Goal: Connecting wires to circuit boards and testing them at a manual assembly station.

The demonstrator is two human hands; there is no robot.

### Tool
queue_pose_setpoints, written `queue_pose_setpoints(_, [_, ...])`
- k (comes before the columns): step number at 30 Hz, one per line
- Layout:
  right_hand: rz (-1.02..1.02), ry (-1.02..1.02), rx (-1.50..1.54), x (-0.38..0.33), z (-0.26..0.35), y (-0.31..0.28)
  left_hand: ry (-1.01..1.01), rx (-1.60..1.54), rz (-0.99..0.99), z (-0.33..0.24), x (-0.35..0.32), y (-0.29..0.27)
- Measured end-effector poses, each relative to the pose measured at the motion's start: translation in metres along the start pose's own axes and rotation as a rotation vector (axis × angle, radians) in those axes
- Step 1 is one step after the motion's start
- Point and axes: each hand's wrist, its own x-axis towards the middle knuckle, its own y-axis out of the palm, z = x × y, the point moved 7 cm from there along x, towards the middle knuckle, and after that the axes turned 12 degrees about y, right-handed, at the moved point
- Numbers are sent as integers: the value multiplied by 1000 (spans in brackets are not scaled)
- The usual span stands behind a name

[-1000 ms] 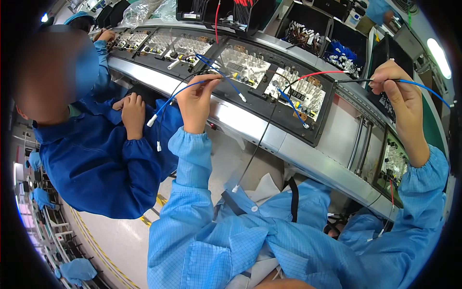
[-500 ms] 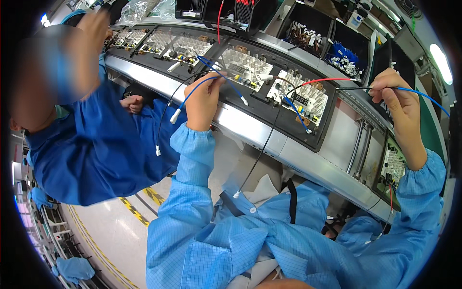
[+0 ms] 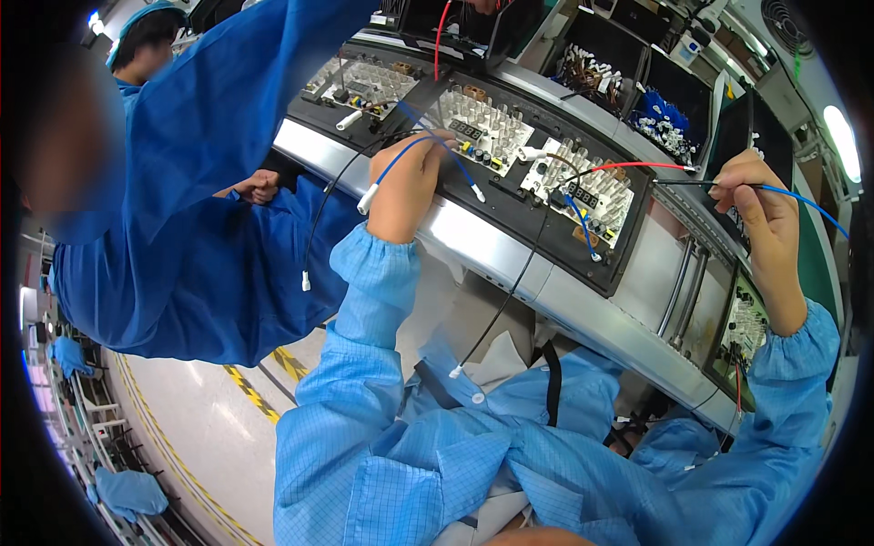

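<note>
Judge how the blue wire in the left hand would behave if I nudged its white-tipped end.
Probably flexible but slightly springy: the blue wire leaves the left hand in a smooth arc, without a sharp kink. It is likely light, being thin. Its end may swing, since the white connector there appears unsupported.

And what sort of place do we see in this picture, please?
Most likely an electronics factory or workshop, with an assembly line. White circuit boards sit on black trays, blue wires lie in a black bin, and yellow-and-black tape marks the floor.
</note>
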Motion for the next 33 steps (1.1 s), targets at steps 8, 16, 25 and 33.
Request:
queue_pose_setpoints(8, [-13,32,32,2,-1,3,42,3,9,4,-2,1])
queue_pose_setpoints(16, [-6,24,28,2,-4,3,70,33,5,5,-3,3])
queue_pose_setpoints(25, [-14,25,26,1,-7,1,67,29,-5,3,-1,4])
queue_pose_setpoints(33, [-8,29,-11,2,-9,-2,72,2,22,-1,0,3])
